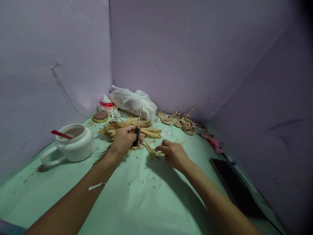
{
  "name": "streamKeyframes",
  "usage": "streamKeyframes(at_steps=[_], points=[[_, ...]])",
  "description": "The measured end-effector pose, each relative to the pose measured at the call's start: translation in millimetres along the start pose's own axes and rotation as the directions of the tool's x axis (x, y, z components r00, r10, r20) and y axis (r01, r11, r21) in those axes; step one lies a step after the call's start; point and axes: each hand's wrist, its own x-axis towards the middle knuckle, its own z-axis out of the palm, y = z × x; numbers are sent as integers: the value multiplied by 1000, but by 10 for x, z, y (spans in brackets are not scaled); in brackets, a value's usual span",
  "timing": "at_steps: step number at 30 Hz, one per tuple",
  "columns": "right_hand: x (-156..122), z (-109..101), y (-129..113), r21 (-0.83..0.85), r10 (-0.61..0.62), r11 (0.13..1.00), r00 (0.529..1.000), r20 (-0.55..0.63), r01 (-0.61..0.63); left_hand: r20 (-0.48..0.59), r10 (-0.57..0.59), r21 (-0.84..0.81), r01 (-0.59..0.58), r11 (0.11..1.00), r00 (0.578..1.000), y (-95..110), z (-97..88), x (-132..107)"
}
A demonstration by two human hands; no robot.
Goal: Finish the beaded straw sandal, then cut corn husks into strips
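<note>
Your left hand [122,139] grips black-handled scissors [137,137], tip upward; your right hand [175,154] pinches a dry strip [150,150] that could split if pulled hard.

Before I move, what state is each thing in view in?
Left hand: fingers curled around the scissors
Scissors: held, pointing away; blades appear together
Right hand: fingers pinching a dried strip
Husk pile: dry, loosely heaped
White mug: upright, uncovered, red stick leaning inside
Plastic bag: crumpled, bulging
Woven pieces: lying by the wall
Phone: flat, screen dark
</note>
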Motion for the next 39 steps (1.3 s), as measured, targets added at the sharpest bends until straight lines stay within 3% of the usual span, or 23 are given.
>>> streamKeyframes(at_steps=[3, 7, 9, 11, 12, 14, 16, 19, 22, 25, 28, 31, 34, 39], points=[[183, 25, -45, -208, -223, 938, 941, 255, 279, 28, -22, -27, 22, 999, 999, -17, -2, 16], [275, 60, -57, -239, -273, 904, 909, 316, 355, 48, -13, -47, 15, 999, 999, -20, -1, 29], [260, 29, -67, -119, -277, 943, 933, 228, 309, 35, -7, -53, 9, 999, 999, -3, 3, 22], [210, -67, -106, 138, -220, 966, 975, 2, 218, 22, -4, -54, 5, 999, 1000, 19, 8, 7], [172, -136, -138, 313, -135, 935, 983, -120, 167, 23, -1, -56, 3, 998, 1000, 28, 11, -1], [70, -291, -217, 669, 112, 739, 964, -242, 82, 41, 0, -56, 2, 998, 999, 42, 19, -18], [-58, -414, -287, 896, 312, 444, 937, -159, 4, 64, -10, -11, 11, 1000, 998, 51, 33, -39], [-245, -438, -314, 991, 467, 106, 884, 19, -77, 105, -51, 128, 38, 991, 993, 65, 76, -89], [-357, -304, -236, 988, 564, -52, 812, 148, -144, 217, -117, 240, 63, 969, 969, 79, 138, -167], [-389, -176, -115, 978, 610, -91, 766, 204, -188, 388, -181, 338, 43, 940, 904, 59, 177, -238], [-387, -142, -23, 982, 657, -71, 733, 177, -174, 575, -229, 438, -60, 897, 786, -11, 176, -264], [-386, -152, 11, 988, 680, -58, 719, 143, -141, 666, -271, 499, -146, 854, 695, -100, 174, -260], [-388, -145, -10, 990, 656, -40, 744, 128, -135, 652, -324, 487, -50, 872, 686, -159, 202, -273], [-375, -113, -100, 984, 608, 20, 783, 127, -175, 629, -331, 318, 156, 935, 704, -170, 237, -316]])
